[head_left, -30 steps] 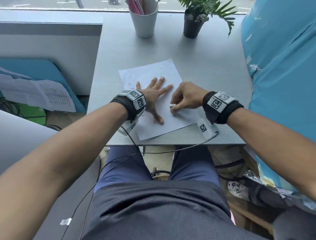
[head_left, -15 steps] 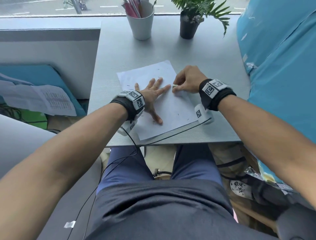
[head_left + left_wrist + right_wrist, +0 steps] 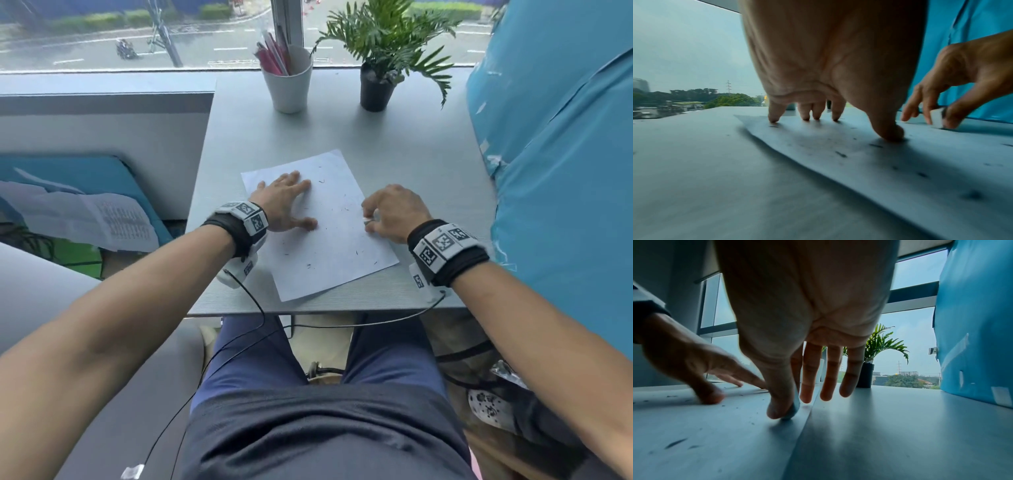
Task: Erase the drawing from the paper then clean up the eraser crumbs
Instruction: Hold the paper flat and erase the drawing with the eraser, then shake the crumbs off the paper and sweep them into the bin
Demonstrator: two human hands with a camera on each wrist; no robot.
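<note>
**Eraser hand back at the sheet's right edge**

Since half a second ago the right hand [image 3: 394,214] has come back from the far part of the paper [image 3: 329,246] to its right edge, and the left hand [image 3: 282,202] has slid toward the sheet's far-left corner.

That left hand presses on the paper with its fingers [image 3: 804,113] straight and spread, fingertips and thumb touching the sheet and the palm arched above it. It holds nothing.

The right hand pinches a small white eraser [image 3: 937,117] between thumb and forefinger, its lower end touching the paper just inside the right edge. The other three fingers [image 3: 830,374] hang straight and loose above the surface [image 3: 411,147] beside the sheet.

The white sheet lies flat and slightly askew on the grey surface, near the front edge. Dark eraser crumbs [image 3: 342,209] are scattered over it, most of them between the two hands and toward the near end. From these views I cannot tell whether any drawn lines remain.

At the back of the surface, by the window, stand a white cup of pens [image 3: 289,84] and a small potted plant [image 3: 376,82], well apart from the paper. A blue covered shape [image 3: 561,171] stands to the right of the surface.
</note>
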